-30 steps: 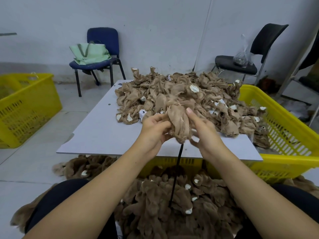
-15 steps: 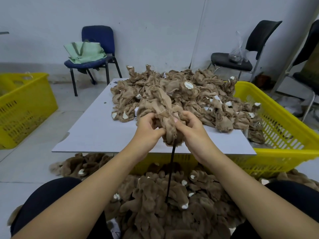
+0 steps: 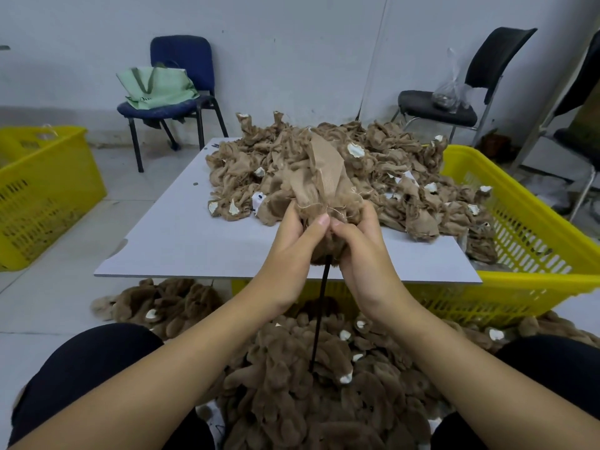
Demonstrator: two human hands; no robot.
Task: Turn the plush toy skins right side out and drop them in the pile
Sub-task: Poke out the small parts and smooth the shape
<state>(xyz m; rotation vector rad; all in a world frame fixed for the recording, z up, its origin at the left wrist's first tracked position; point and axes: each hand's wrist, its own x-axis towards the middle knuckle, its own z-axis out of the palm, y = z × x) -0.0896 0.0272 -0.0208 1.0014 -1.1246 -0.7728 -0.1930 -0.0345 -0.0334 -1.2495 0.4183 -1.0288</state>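
Both hands meet over the near edge of the pale grey tabletop [image 3: 181, 241], clamped on one tan plush toy skin [image 3: 319, 186] whose smooth woven backing faces outward at the top while brown fur bunches at the bottom between the palms. The left hand [image 3: 292, 251] grips the skin's lower left side with its thumb pressed up against the fabric; the right hand [image 3: 358, 241] curls round the lower right side, fingers folded into the fur. The two hands are touching each other at the thumbs. A thin black rod [image 3: 319, 316] runs down from under the held skin, between the wrists, into the heap of furry brown turned skins [image 3: 292, 384] lying on the floor between the person's dark-clad knees — white tags show here and there among them.

Behind the held skin, the far half of the tabletop carries a heap of inside-out tan skins [image 3: 373, 164] with white patches, spilling toward a yellow slotted plastic basket [image 3: 519, 228] on the right. A second yellow basket [image 3: 42, 190] stands on the floor at the left. By the wall are a blue padded chair [image 3: 181, 56] with a light green tote bag [image 3: 156, 86] on its seat, and a black chair [image 3: 493, 53] holding a clear plastic bag [image 3: 449, 89].
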